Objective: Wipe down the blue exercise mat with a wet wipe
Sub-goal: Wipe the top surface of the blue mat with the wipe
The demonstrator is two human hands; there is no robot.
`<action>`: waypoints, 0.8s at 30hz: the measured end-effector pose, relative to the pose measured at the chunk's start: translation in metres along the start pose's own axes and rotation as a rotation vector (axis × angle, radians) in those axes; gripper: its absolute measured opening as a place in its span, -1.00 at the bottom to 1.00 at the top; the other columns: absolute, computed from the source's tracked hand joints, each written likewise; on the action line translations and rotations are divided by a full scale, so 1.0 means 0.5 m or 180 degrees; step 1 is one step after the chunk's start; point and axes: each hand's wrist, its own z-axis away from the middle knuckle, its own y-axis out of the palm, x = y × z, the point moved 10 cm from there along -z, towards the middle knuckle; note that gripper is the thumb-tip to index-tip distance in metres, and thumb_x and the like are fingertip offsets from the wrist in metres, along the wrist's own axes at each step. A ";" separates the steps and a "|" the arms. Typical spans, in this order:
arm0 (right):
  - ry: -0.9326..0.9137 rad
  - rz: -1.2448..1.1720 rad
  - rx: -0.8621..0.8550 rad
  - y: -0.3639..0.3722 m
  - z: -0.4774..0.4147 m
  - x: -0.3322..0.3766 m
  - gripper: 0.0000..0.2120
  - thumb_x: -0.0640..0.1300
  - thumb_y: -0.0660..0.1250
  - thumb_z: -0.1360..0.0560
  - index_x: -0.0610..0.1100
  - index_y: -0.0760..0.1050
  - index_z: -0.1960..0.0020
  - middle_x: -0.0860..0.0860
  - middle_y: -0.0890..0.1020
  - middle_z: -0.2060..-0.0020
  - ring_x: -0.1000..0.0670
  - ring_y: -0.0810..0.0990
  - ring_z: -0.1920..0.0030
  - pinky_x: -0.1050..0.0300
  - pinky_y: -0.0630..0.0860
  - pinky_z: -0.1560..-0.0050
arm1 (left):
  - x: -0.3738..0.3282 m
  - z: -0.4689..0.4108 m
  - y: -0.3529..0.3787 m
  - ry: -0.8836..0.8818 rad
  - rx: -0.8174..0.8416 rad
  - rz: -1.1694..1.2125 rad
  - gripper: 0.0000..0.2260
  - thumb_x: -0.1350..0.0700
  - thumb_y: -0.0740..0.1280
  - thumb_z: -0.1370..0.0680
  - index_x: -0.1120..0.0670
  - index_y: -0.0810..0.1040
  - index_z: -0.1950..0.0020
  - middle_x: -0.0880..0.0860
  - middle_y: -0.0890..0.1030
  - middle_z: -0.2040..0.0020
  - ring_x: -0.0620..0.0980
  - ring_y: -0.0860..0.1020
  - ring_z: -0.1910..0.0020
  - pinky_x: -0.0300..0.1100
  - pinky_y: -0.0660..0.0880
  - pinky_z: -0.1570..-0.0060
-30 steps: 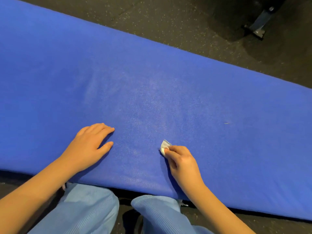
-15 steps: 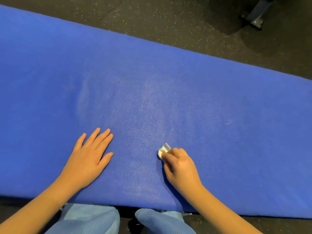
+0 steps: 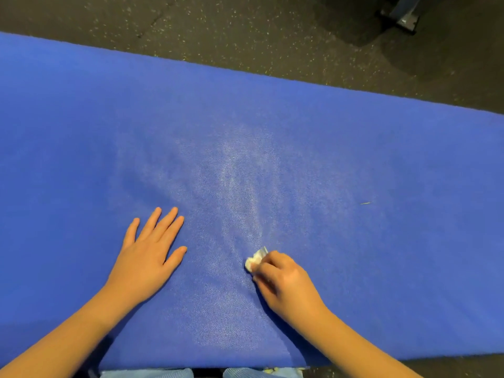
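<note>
Blue exercise mat (image 3: 354, 165) being wiped on the floor (image 3: 245, 34).
A crumpled wet wipe (image 3: 255, 260) is pinched against it by the right hand (image 3: 286, 282); the left hand (image 3: 144, 257) is laid flat, fingers spread.

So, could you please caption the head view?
Right hand presses crumpled white wet wipe onto blue exercise mat; left hand rests flat.

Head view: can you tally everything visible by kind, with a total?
hands: 2 (left hand flat on the mat, right hand pinching the wipe)
blue exercise mat: 1
wet wipe: 1
stray fibre on the mat: 1
metal equipment foot on the floor: 1
Total: 6
</note>
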 end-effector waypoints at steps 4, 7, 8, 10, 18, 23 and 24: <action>0.0437 0.0144 -0.0331 -0.027 -0.041 -0.088 -0.74 -0.02 0.26 -0.55 -0.17 0.59 0.14 -0.02 0.52 0.20 -0.06 0.54 0.23 0.25 0.43 0.35 | 0.000 0.002 0.008 -0.0028 0.0084 -0.0078 -0.37 -0.26 -0.17 -0.61 0.04 0.25 -0.53 -0.06 0.17 -0.54 -0.01 0.06 -0.54 -0.03 -0.18 -0.47; 0.0990 0.0106 -0.0747 -0.046 -0.076 -0.149 -0.80 -0.13 0.34 -0.54 -0.26 0.56 0.18 -0.09 0.52 0.20 -0.15 0.55 0.24 0.14 0.46 0.33 | 0.002 -0.002 0.016 -0.0019 0.0175 -0.0056 -0.37 -0.26 -0.18 -0.61 0.05 0.26 -0.53 -0.06 0.16 -0.55 -0.01 0.05 -0.54 -0.03 -0.19 -0.46; 0.1001 0.0117 -0.0767 -0.039 -0.079 -0.142 -0.78 -0.14 0.32 -0.54 -0.27 0.55 0.19 -0.10 0.52 0.22 -0.17 0.54 0.26 0.12 0.46 0.34 | 0.002 -0.001 0.017 -0.0016 0.0192 -0.0046 -0.37 -0.26 -0.18 -0.61 0.05 0.26 -0.52 -0.05 0.16 -0.55 -0.01 0.05 -0.54 -0.03 -0.19 -0.46; 0.0797 0.0064 -0.0554 -0.013 -0.077 -0.097 -0.78 -0.13 0.27 -0.54 -0.26 0.54 0.18 -0.11 0.51 0.21 -0.17 0.53 0.28 0.11 0.47 0.34 | 0.001 -0.002 0.018 -0.0007 0.0206 -0.0037 -0.36 -0.27 -0.18 -0.61 0.07 0.28 -0.51 -0.03 0.19 -0.54 0.01 0.06 -0.53 -0.01 -0.16 -0.45; 0.0731 0.0087 -0.0473 -0.012 -0.074 -0.101 -0.86 -0.16 0.39 -0.49 -0.18 0.57 0.23 -0.05 0.55 0.20 -0.14 0.56 0.17 0.08 0.48 0.37 | 0.001 -0.006 0.016 -0.0053 0.0131 0.0066 -0.34 -0.27 -0.16 -0.55 0.03 0.20 -0.55 -0.08 0.09 -0.55 -0.04 -0.04 -0.55 0.08 -0.11 -0.49; 0.0900 0.0146 -0.0823 -0.002 -0.095 -0.090 -0.74 -0.14 0.28 -0.56 -0.27 0.55 0.24 -0.11 0.51 0.25 -0.20 0.55 0.25 0.00 0.51 0.37 | -0.001 -0.008 0.015 -0.0085 0.0187 0.0116 -0.28 -0.29 -0.25 -0.49 0.01 0.11 -0.57 -0.09 0.03 -0.57 -0.05 -0.11 -0.55 0.06 -0.18 -0.49; 0.0630 0.0157 -0.0601 0.021 -0.097 -0.053 -0.73 -0.12 0.23 -0.56 -0.26 0.56 0.21 -0.12 0.51 0.23 -0.20 0.55 0.24 0.00 0.53 0.36 | -0.001 -0.009 0.014 -0.0087 0.0213 0.0116 -0.26 -0.29 -0.27 -0.48 0.01 0.10 -0.57 -0.09 0.01 -0.57 -0.05 -0.12 -0.55 0.06 -0.20 -0.49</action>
